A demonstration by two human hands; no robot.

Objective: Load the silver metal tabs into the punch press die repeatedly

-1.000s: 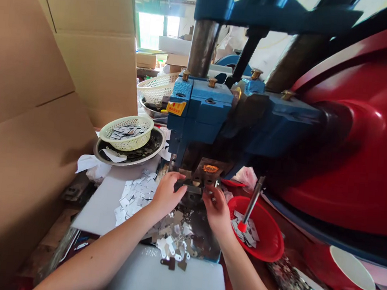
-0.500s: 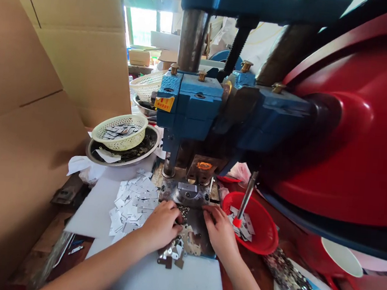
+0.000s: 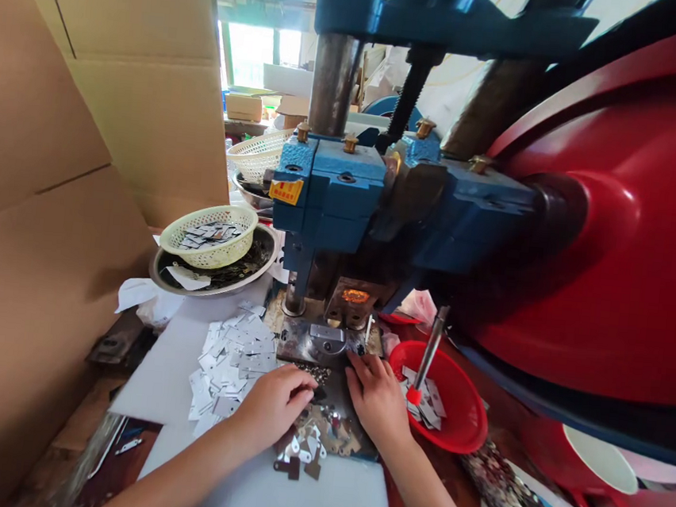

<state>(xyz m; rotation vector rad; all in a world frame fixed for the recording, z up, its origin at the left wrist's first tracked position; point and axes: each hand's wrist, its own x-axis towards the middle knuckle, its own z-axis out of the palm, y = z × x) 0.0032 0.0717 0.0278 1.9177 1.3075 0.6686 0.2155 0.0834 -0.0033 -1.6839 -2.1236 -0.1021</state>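
My left hand point(image 3: 276, 408) is over the dark metal plate in front of the press, thumb and forefinger drawn together; what lies between them, if anything, is hidden. My right hand point(image 3: 377, 397) reaches forward with fingers stretched out, its fingertips at the front right edge of the die point(image 3: 326, 348). A flat metal piece point(image 3: 326, 333) sits on the die. Between my hands, small flat metal parts point(image 3: 307, 446) are heaped on the plate, some with rounded ends. Flat silvery blanks point(image 3: 235, 359) lie in a loose pile beside my left hand.
The blue press point(image 3: 343, 198) rises ahead, with a big red flywheel point(image 3: 629, 210) at right. A red bowl point(image 3: 471, 422) of blanks holds a metal rod point(image 3: 431, 350). A plastic basket point(image 3: 218, 256) rests in a metal basin point(image 3: 160, 272). Cardboard point(image 3: 142, 107) walls the left.
My right hand has moved slightly forward and left, to the die's edge. My left thumb and forefinger have come closer together. The view has tilted up a little.
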